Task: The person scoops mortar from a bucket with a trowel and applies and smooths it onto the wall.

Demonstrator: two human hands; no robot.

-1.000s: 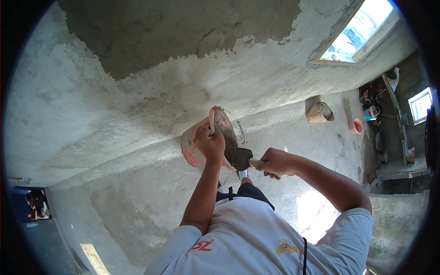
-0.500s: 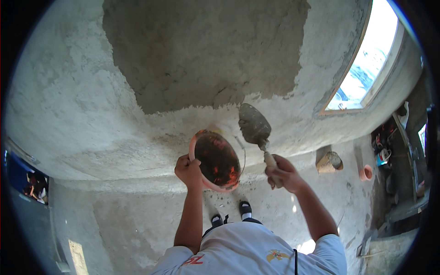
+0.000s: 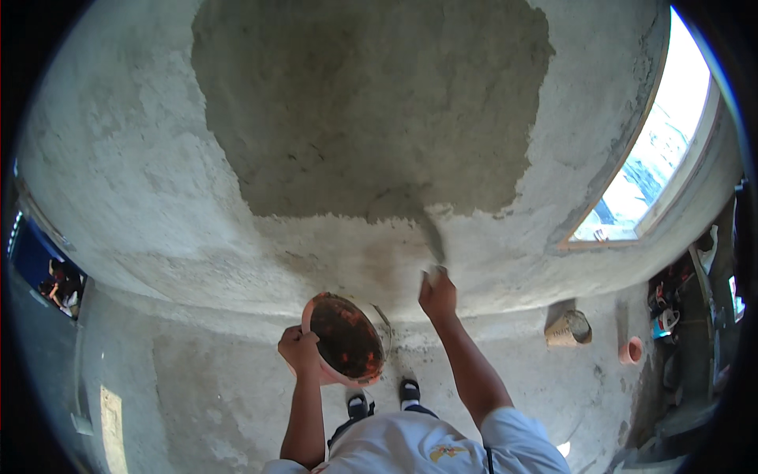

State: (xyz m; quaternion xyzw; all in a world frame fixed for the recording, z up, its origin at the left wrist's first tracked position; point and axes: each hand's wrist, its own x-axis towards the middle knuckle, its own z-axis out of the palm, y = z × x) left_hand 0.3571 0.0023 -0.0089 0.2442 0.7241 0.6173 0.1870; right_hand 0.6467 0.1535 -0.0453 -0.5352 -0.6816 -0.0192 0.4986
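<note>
My left hand (image 3: pixel 300 348) grips the rim of an orange-pink bucket (image 3: pixel 348 338), tilted so its mouth faces up toward me. Inside, the bucket is smeared with dark mortar, and a thin wire handle hangs at its right side. My right hand (image 3: pixel 438 295) is closed round the handle of a trowel (image 3: pixel 432 235), whose blade is seen nearly edge-on and blurred. The blade is at the lower edge of a dark, damp plaster patch (image 3: pixel 371 110) on the pale grey wall (image 3: pixel 150 158); whether it touches I cannot tell.
A window opening (image 3: pixel 655 150) is in the wall at the right. On the floor to the right stand an open paper sack (image 3: pixel 568 329) and a small orange-pink pot (image 3: pixel 630 351). Assorted items lie along the far right. A person (image 3: pixel 63 286) is by the opening at far left.
The trowel has swung from face-on beside the bucket to edge-on at the patch's lower edge. In the picture, my right hand has moved left and up; the bucket sits lower and further left.
</note>
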